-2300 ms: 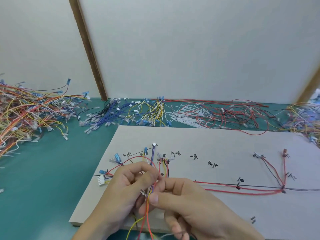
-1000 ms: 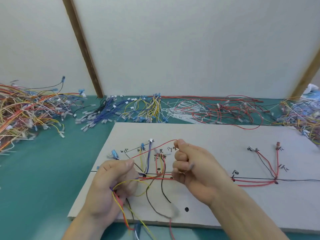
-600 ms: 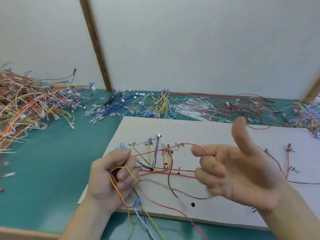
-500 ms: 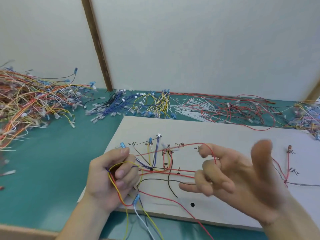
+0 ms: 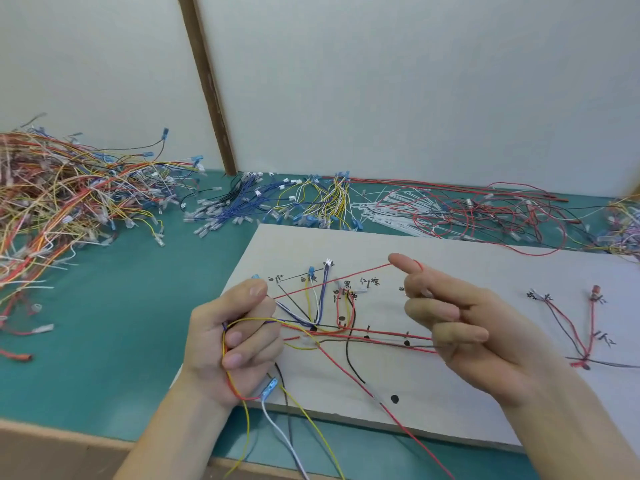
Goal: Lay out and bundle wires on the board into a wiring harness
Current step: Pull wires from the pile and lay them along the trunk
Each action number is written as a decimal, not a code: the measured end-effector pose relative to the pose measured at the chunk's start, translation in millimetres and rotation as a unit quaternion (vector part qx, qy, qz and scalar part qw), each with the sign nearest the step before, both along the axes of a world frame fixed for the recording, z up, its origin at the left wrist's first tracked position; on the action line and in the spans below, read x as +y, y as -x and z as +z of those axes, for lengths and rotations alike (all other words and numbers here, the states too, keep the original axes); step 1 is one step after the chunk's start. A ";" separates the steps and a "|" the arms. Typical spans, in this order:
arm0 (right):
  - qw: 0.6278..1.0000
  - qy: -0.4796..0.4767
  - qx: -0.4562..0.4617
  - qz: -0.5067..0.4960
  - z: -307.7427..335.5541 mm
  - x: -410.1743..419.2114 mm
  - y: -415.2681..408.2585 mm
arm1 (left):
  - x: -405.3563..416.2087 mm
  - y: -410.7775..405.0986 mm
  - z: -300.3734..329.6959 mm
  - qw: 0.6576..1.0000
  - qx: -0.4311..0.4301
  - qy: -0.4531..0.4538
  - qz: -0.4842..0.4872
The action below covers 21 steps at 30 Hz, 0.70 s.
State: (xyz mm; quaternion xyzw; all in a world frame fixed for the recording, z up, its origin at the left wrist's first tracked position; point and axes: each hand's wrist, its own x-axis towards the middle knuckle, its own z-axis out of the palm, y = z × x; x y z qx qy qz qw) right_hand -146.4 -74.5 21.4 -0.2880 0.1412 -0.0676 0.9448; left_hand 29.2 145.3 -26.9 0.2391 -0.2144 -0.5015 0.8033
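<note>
A white board (image 5: pixel 450 251) with handwritten marks lies on the teal table. Short yellow, white, blue and red wires (image 5: pixel 317 299) fan out on its left part. My left hand (image 5: pixel 239 337) grips a bunch of yellow, red and purple wires (image 5: pixel 227 344) at the board's front left edge; their ends hang off the table. One red wire (image 5: pixel 332 281) runs taut from that hand up to my right hand (image 5: pixel 467 327), looped over its straight index fingertip. The other right fingers are loosely bent and hold nothing. Red and black trunk wires (image 5: pixel 381 339) lie between the hands.
A big tangle of mixed wires (image 5: pixel 69 202) covers the table's left. Along the wall lie blue wires (image 5: pixel 235 209), yellow wires (image 5: pixel 329 199), white cable ties (image 5: pixel 391 209) and red wires (image 5: pixel 485 213). A red-black branch (image 5: pixel 585 341) lies on the board's right.
My right hand let go of its fist grip and opened. It now carries the red wire on its index finger, pulled taut to the upper right. My left hand keeps its grip on the bunch.
</note>
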 end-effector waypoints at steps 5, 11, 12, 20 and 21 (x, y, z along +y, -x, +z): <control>0.980 0.192 -0.035 0.039 -9.5 18.6 -4.8 | -0.1 1.2 2.1 0.992 -0.002 0.062 -0.111; 0.907 0.412 -0.039 0.076 -15.6 39.1 -6.7 | -1.4 1.4 0.7 0.995 -0.027 0.011 -0.099; 0.894 0.437 -0.027 0.090 -15.3 41.6 -7.8 | -1.7 2.2 1.2 0.995 -0.032 0.008 -0.092; 0.830 0.541 -0.003 0.132 -19.1 65.9 -26.9 | -4.9 4.9 3.7 0.996 -0.048 0.013 -0.074; 0.835 0.534 -0.008 0.133 -21.0 67.6 -29.7 | -4.7 4.7 3.7 0.996 -0.044 0.017 -0.078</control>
